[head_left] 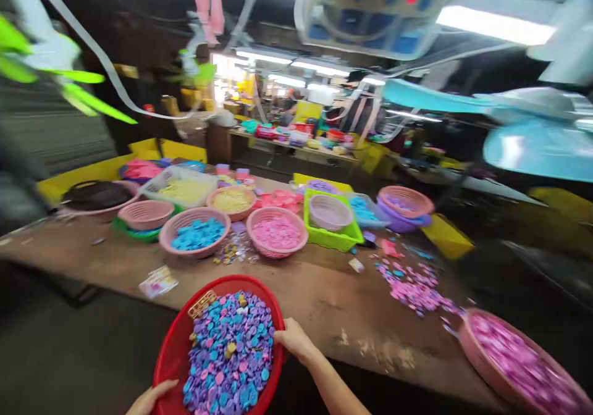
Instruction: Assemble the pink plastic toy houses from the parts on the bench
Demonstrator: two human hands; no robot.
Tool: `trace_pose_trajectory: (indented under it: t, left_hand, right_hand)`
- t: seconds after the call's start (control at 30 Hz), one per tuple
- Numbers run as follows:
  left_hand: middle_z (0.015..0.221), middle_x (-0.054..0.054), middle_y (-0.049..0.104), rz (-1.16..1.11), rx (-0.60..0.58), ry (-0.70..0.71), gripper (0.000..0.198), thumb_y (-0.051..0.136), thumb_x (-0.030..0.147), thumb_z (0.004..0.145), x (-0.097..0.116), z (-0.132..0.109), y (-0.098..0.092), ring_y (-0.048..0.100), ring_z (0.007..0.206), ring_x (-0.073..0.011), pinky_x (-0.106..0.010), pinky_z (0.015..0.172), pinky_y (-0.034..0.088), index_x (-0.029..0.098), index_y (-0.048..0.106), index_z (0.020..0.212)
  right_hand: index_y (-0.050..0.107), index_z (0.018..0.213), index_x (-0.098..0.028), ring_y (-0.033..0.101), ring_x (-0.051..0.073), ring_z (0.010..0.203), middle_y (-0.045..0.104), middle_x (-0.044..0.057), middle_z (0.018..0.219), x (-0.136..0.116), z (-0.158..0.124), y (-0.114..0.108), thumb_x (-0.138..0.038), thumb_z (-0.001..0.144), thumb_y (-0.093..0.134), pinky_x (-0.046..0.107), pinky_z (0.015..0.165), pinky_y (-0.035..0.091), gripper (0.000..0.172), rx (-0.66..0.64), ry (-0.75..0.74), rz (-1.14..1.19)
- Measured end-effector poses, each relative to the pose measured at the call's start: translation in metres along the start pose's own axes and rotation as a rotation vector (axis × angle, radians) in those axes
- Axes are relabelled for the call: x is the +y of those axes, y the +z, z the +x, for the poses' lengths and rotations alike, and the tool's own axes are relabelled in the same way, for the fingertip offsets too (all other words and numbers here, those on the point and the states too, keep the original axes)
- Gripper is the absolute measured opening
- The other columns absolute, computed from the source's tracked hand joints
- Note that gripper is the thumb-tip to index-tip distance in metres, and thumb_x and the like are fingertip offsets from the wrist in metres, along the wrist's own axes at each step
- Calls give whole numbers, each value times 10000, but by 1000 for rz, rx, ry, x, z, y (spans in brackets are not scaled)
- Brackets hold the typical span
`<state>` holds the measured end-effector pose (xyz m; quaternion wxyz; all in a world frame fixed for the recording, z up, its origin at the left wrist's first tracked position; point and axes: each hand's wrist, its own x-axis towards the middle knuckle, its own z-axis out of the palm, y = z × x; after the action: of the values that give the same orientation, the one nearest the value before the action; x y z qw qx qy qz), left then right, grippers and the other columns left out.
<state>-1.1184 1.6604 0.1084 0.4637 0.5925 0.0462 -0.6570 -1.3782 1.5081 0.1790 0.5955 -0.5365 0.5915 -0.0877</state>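
Note:
I carry a red round basket (178,347) full of small purple, blue and pink plastic pieces at the near edge of a long brown table (324,297). My left hand (151,398) grips the basket's near left rim. My right hand (294,339) is closed on its right rim, thumb on top. The basket hangs partly over the table's front edge.
Pink baskets hold blue pieces (197,233) and pink pieces (277,233). A green tray (333,237) holds a pale basket. Loose pink pieces (412,285) are scattered on the right. A pink basket (519,365) of pink pieces sits at the near right. More tables stand behind.

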Motion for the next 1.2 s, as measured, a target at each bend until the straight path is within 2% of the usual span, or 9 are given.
trace_pose_trajectory:
  t: [0.1, 0.2, 0.33, 0.47, 0.6, 0.7, 0.8, 1.0, 1.2]
  left_hand:
    - [635, -86, 717, -166, 39, 12, 62, 631, 125, 647, 3, -18, -34, 693, 598, -240, -314, 622, 575, 138, 621, 707]
    - [569, -76, 699, -329, 140, 37, 48, 582, 101, 700, 9, -27, -79, 667, 509, -209, -291, 548, 560, 126, 616, 678]
    - [547, -64, 691, -512, 218, 88, 75, 569, 103, 711, 21, -28, -155, 666, 513, -200, -282, 562, 558, 125, 622, 662]
    - [573, -89, 699, -627, 269, 127, 90, 556, 113, 698, 51, -30, -238, 658, 504, -204, -284, 529, 548, 106, 632, 651]
    - [540, -70, 682, -716, 336, 183, 83, 544, 102, 674, 93, -36, -314, 633, 466, -179, -255, 511, 530, 110, 617, 634]
    - [549, -44, 681, -752, 372, 247, 72, 549, 94, 645, 131, -32, -355, 622, 457, -165, -250, 512, 525, 124, 609, 670]
    - [590, -48, 694, -756, 381, 291, 117, 559, 100, 614, 171, -18, -386, 640, 499, -180, -274, 537, 535, 129, 606, 717]
    - [588, -39, 686, -715, 459, 383, 218, 602, 133, 544, 258, 13, -445, 633, 508, -188, -281, 513, 522, 131, 602, 762]
    - [509, -1, 629, -672, 679, 458, 205, 583, 159, 531, 351, 7, -505, 573, 437, -163, -231, 404, 436, 139, 587, 735]
  right_hand:
    - [510, 602, -177, 476, 111, 324, 503, -54, 383, -45, 10, 35, -132, 642, 470, 194, 356, 340, 73, -50, -93, -246]
    - [482, 582, -182, 488, 104, 378, 491, -36, 388, -88, 27, 87, -169, 666, 474, 189, 400, 322, 85, -103, -227, -467]
    - [437, 514, -197, 534, 134, 482, 485, -10, 397, -140, 54, 181, -181, 660, 520, 207, 454, 313, 169, -171, -381, -685]
    - [440, 512, -209, 567, 173, 534, 518, 22, 440, -193, 84, 291, -183, 677, 524, 234, 473, 316, 186, -214, -464, -819]
    - [480, 544, -206, 597, 198, 599, 561, 49, 502, -245, 106, 391, -223, 681, 566, 243, 494, 337, 162, -276, -523, -889]
    - [506, 588, -193, 567, 177, 481, 554, 33, 489, -280, 125, 442, -197, 689, 541, 247, 451, 333, 106, -316, -497, -914]
    - [515, 618, -182, 514, 148, 375, 553, 12, 479, -310, 153, 478, -168, 700, 499, 247, 406, 337, 84, -341, -452, -903]
    - [544, 632, -175, 542, 147, 391, 560, -13, 451, -365, 233, 552, -172, 686, 463, 232, 401, 408, 97, -480, -359, -804]
    - [570, 756, -159, 586, 154, 464, 619, -1, 536, -432, 302, 656, -192, 643, 440, 229, 411, 455, 175, -685, -254, -705]
